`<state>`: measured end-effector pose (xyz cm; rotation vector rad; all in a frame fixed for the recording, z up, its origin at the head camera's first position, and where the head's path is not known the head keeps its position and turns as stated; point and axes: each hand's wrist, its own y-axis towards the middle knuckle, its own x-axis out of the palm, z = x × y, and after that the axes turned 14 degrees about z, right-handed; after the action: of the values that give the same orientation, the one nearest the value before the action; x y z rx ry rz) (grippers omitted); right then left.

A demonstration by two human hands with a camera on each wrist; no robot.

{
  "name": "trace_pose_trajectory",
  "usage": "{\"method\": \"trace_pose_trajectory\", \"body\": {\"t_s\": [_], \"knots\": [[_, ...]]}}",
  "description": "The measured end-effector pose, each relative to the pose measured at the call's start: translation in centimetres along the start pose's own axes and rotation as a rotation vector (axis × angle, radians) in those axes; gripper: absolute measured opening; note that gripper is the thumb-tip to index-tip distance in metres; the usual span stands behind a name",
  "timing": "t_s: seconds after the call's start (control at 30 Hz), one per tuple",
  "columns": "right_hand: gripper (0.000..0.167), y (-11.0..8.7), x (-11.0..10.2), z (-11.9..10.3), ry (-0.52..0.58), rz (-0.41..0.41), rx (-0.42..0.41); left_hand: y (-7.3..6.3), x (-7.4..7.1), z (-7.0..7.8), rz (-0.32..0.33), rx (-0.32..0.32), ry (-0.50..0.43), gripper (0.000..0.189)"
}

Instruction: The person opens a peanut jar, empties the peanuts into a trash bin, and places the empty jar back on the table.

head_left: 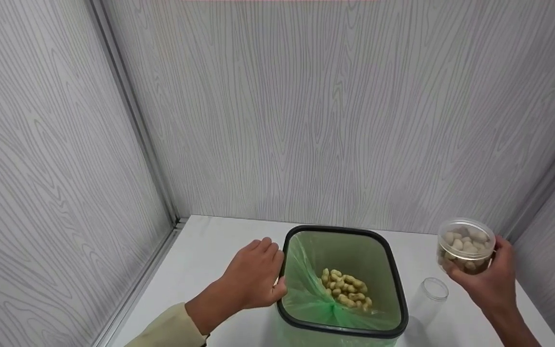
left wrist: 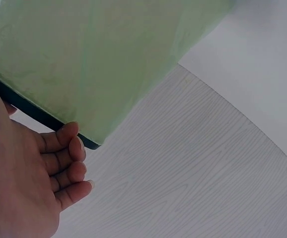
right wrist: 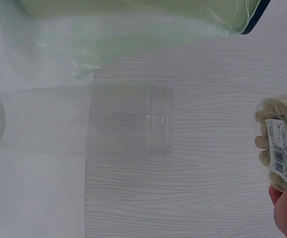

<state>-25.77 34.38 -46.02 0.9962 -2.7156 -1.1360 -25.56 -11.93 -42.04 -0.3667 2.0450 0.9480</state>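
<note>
A bin [head_left: 342,329] with a black rim and a green bag lining stands on the white table. Unshelled peanuts [head_left: 347,287] lie in a heap inside it, on the bag. My left hand [head_left: 253,274] grips the left side of the rim, its fingers curled in the left wrist view. On the far right, my right hand [head_left: 492,279] holds up a clear round plastic jar [head_left: 465,246] filled with pale nuts, thumb and fingers on its sides. A white barcode label [right wrist: 281,148] shows on the jar in the right wrist view.
A tall clear plastic cylinder [head_left: 427,301] stands on the table between the bin and my right hand. The white tabletop [head_left: 210,241] meets panels with a grey wood-grain pattern [head_left: 277,120] at the back and on both sides.
</note>
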Motion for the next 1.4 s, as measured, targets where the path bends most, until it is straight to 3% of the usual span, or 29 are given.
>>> {"method": "trace_pose_trajectory", "body": {"t_s": [0.3,0.53,1.07,1.4], "knots": [[0.097,-0.1,0.1,-2.6,0.077,-0.052,-0.099,-0.2,0.3,0.0,0.094,0.004,0.04,0.036],[0.099,-0.3,0.2,-4.2,0.134,-0.057,-0.134,-0.2,-0.2,0.3,0.047,-0.005,0.048,0.043],[0.1,-0.6,0.6,-6.2,0.323,-0.084,-0.353,0.0,-0.6,0.3,0.066,-0.011,0.072,0.046],[0.103,-0.8,0.9,-7.5,0.321,-0.114,-0.472,-0.1,-0.7,0.2,0.069,-0.012,0.067,0.041]]}}
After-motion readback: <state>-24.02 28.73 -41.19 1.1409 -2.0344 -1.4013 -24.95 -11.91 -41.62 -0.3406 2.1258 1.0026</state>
